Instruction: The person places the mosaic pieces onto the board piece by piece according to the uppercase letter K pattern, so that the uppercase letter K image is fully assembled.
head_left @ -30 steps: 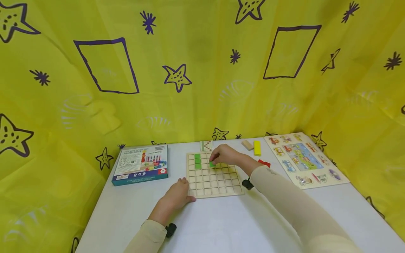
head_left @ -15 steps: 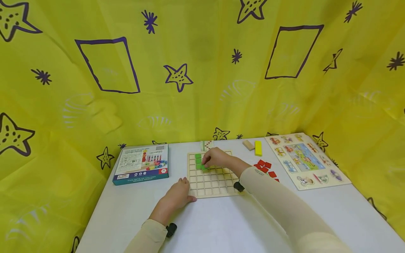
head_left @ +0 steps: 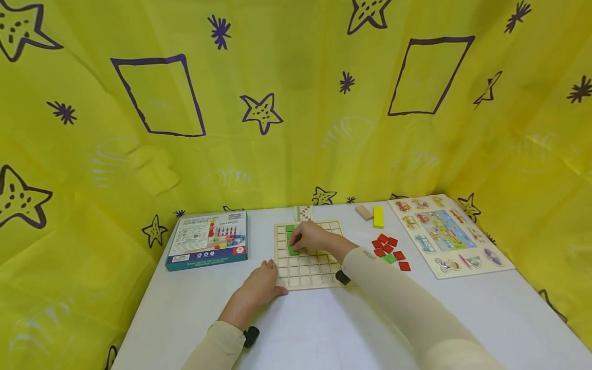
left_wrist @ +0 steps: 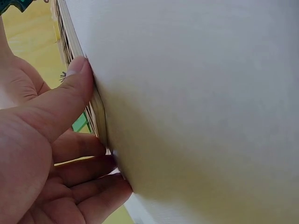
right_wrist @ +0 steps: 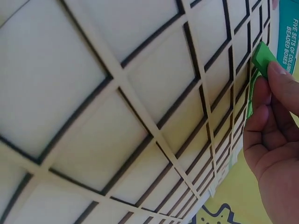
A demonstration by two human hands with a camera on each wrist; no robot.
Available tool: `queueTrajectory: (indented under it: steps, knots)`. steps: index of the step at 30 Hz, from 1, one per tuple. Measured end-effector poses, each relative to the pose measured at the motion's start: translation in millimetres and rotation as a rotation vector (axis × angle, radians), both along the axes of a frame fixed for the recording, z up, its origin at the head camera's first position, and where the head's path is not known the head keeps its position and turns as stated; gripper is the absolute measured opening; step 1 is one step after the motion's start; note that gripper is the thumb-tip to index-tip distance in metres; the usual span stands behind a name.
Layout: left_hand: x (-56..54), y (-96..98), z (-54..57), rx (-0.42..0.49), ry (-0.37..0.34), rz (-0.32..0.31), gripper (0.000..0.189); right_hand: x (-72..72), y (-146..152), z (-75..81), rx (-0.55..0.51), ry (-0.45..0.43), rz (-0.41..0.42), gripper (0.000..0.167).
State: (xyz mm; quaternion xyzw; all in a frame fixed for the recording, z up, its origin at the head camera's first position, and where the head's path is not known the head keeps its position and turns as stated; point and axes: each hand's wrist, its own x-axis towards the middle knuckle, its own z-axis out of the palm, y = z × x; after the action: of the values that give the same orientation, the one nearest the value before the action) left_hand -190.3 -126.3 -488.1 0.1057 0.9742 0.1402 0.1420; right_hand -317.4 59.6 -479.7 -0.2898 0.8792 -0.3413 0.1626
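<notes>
My right hand (head_left: 307,235) is over the upper left of a wooden grid board (head_left: 319,280), where green tiles (head_left: 290,228) line a column. Between thumb and fingertips it pinches a green square tile (right_wrist: 263,58), tilted at the grid in the right wrist view. The hand hides some of the column. My left hand (head_left: 260,285) rests at the board's near left corner. In the left wrist view its thumb (left_wrist: 70,91) lies straight against the board's edge and the other fingers reach down beside it, fairly straight.
Several loose red tiles (head_left: 404,266) and a green tile (head_left: 389,258) lie right of the board. Behind are a patterned card (head_left: 303,213), a wooden block (head_left: 364,212) and a yellow block (head_left: 378,217). A box (head_left: 206,240) stands left, a picture puzzle (head_left: 448,236) right.
My right hand has moved left across the board with a green tile, then slightly nearer down the green column. Its arm has uncovered the loose tiles on the right. The left hand has stayed put.
</notes>
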Motion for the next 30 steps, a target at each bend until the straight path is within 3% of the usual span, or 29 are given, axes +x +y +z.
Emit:
queueTrajectory:
  steps: [6,16,30]
  knots:
    - [-0.4,-0.4,-0.2,0.0,0.008,-0.013,0.085,2.1,-4.6,-5.2,0.001,0.009,-0.013,0.005]
    - [-0.8,0.7,-1.1,-0.006,0.029,-0.024,0.085,8.8,-8.5,-9.2,0.067,0.116,-0.049,0.004]
    - [0.8,0.2,0.9,0.006,0.026,-0.028,0.085,13.2,-5.2,-10.6,0.035,0.114,-0.067,0.004]
